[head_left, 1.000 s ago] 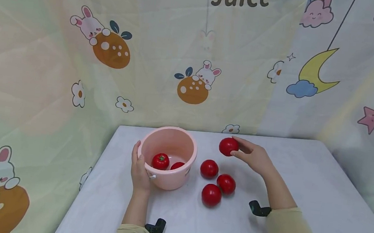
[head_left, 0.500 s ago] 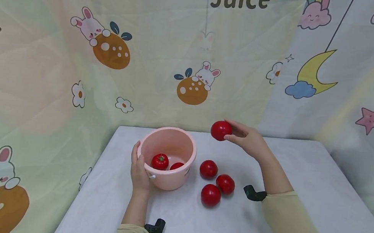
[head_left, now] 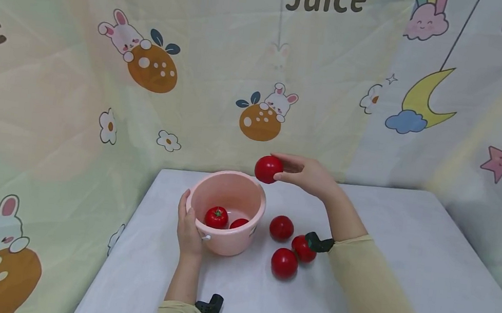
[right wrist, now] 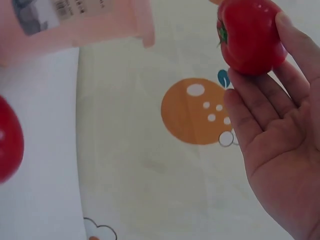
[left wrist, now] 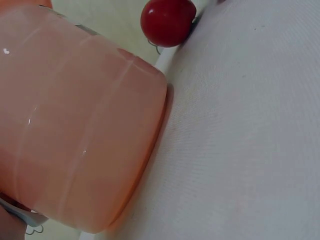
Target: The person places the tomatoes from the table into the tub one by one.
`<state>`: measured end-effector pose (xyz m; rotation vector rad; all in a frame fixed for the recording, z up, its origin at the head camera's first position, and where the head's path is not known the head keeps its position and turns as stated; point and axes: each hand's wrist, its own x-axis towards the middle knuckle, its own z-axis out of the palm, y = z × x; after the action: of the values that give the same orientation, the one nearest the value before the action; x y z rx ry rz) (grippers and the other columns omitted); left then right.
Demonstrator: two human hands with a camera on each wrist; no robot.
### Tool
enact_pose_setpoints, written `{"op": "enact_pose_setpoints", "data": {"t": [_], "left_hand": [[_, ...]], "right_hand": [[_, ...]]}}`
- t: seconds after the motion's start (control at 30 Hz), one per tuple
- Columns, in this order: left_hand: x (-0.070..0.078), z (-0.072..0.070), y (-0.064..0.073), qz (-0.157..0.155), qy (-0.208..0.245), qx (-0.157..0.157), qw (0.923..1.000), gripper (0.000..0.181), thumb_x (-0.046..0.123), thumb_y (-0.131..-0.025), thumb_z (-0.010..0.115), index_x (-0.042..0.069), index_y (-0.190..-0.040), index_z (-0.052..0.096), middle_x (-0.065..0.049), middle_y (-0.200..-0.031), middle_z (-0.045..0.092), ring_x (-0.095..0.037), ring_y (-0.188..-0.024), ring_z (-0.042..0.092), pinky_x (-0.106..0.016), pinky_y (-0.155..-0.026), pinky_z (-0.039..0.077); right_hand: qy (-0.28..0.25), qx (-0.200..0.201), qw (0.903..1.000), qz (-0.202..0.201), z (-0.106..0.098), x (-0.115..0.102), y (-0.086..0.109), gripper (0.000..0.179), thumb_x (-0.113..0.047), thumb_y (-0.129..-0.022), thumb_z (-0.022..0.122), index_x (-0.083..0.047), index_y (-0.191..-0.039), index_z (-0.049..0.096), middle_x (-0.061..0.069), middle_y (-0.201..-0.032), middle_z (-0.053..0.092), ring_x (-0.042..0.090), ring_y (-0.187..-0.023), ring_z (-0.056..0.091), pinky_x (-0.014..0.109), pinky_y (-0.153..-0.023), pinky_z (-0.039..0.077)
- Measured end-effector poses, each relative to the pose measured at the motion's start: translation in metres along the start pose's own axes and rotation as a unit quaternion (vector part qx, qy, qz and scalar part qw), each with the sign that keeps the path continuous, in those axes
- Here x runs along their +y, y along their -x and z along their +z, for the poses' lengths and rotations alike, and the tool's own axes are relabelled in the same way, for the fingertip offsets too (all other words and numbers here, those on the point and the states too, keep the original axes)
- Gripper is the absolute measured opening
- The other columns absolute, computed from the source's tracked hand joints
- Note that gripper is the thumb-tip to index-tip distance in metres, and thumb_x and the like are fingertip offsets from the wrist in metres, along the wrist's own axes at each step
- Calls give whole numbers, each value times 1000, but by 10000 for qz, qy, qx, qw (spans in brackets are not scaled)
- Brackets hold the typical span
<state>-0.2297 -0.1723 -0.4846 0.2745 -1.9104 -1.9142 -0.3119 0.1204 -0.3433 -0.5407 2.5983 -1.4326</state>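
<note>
A pink bucket (head_left: 227,241) stands upright on the table, with two red tomatoes inside, one showing its green stem (head_left: 216,217) and the other partly hidden by the rim. My left hand (head_left: 190,232) grips the bucket's left side at the rim. In the left wrist view the bucket wall (left wrist: 85,120) fills the left half. Beyond the bucket's back right rim, my right hand (head_left: 309,176) holds a tomato (head_left: 268,169) in the air between thumb and fingers. The right wrist view shows this tomato (right wrist: 252,35) with its green stem facing left.
Three more tomatoes lie right of the bucket: one near it (head_left: 281,228), one in front (head_left: 284,263), and one partly covered by the right wrist's black camera (head_left: 319,243). A printed cloth (head_left: 202,94) hangs behind the white table (head_left: 243,305).
My right hand has lifted the tomato and carried it left, from behind the loose tomatoes to the bucket's back right rim. The left hand and bucket have stayed in place.
</note>
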Motion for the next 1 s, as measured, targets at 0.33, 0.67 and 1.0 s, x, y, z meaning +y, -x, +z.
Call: {"op": "enact_pose_setpoints", "data": {"t": [0.33, 0.67, 1.0], "left_hand": [[1, 0, 0, -56, 1, -12, 10000, 54, 31, -97, 52, 54, -143, 33, 25, -146, 41, -8, -137, 38, -51, -106, 47], [2, 3, 1, -82, -27, 17, 10000, 56, 32, -97, 53, 52, -144, 32, 22, -147, 41, -11, -138, 38, -52, -105, 47], [0, 2, 2, 3, -117, 31, 9999, 55, 31, -98, 51, 53, -144, 32, 22, -149, 40, -10, -139, 36, -54, -109, 43]], "right_hand": [[734, -961, 9918, -407, 20, -24, -32, 58, -55, -78, 76, -47, -132, 57, -13, -129, 64, 16, -122, 57, 47, -96, 53], [1338, -2048, 9678, -597, 45, -46, -60, 48, -41, -82, 77, -42, -128, 63, -17, -116, 68, 10, -113, 60, 36, -92, 55], [1561, -2620, 9515, -413, 72, -61, -71, 46, -33, -82, 80, -36, -126, 67, -12, -112, 69, 15, -111, 59, 37, -88, 58]]}}
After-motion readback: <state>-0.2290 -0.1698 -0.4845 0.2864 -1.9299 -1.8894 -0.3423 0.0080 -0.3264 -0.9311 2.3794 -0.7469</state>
